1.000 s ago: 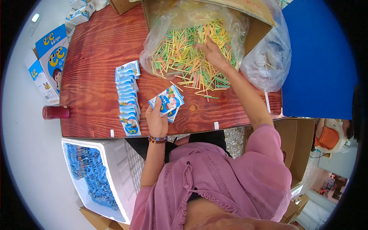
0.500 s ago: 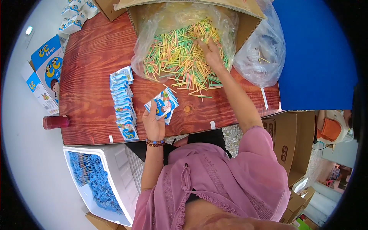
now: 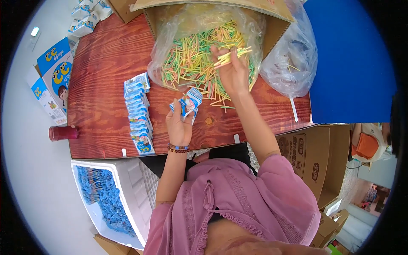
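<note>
Right fingers (image 3: 225, 57) pinched on a small bunch of sticks (image 3: 233, 54); count not legible, several at least, green and yellow. Bunch lifted clear of the pile, long axis running left-right and tilted slightly up toward the right, ends protruding past the thumb. Right hand (image 3: 233, 73) over the near edge of the stick pile (image 3: 191, 59), palm down.

Left fingers (image 3: 183, 111) closed around one blue-and-white packet (image 3: 188, 102), held upright above the table (image 3: 102, 72), top edge toward the bunch. Left hand (image 3: 179, 125) below and to the left of the right hand, the two apart. Bunch up and to the right of the packet; right hand the nearer to the pile, left the nearer to the row.

Outward: pile in an open clear bag (image 3: 165, 42) inside a cardboard box (image 3: 276, 25), sticks green, yellow and pink, far too many to count; a few loose sticks spilled on the wood near the right wrist. Second clear bag (image 3: 293, 59) to the right, nearly empty. One overlapping row of packets (image 3: 138, 111) left of the left hand, roughly ten, exact count uncertain. One dark red cylinder (image 3: 63, 132) at the left table edge. One white bin (image 3: 127, 191) of blue packets below the table. Printed cartons (image 3: 53, 83) off the left edge.
</note>
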Motion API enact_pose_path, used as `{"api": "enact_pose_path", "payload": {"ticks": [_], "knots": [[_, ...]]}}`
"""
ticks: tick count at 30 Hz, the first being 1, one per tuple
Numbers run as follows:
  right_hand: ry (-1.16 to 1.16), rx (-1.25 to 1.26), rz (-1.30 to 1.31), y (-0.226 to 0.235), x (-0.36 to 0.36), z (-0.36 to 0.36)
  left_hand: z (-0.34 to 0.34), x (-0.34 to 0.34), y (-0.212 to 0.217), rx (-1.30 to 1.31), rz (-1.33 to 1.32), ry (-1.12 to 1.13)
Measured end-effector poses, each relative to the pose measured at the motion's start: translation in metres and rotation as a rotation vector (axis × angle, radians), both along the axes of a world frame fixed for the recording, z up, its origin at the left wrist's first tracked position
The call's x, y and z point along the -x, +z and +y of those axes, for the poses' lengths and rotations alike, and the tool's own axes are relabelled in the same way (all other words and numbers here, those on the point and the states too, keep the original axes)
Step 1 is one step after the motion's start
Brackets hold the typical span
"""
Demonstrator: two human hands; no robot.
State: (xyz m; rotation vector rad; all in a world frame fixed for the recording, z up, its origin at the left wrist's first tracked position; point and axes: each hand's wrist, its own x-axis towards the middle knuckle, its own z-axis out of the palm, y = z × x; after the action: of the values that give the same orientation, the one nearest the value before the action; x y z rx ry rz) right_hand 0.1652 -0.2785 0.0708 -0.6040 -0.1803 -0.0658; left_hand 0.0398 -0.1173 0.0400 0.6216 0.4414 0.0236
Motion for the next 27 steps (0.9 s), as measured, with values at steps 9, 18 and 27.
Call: {"api": "enact_pose_path", "payload": {"ticks": [9, 18, 27], "knots": [[-0.025, 0.093, -0.164, 0.018, 0.065, 0.052, -0.002, -0.002, -0.005, 0.124, -0.091, -0.014], [0.004, 0.209, -0.131, 0.008, 0.084, 0.062, -0.006, -0.001, 0.002, 0.064, -0.100, -0.002], [0.067, 0.302, -0.098, 0.020, 0.090, 0.067, -0.007, -0.005, -0.002, 0.073, -0.193, 0.046]]}}
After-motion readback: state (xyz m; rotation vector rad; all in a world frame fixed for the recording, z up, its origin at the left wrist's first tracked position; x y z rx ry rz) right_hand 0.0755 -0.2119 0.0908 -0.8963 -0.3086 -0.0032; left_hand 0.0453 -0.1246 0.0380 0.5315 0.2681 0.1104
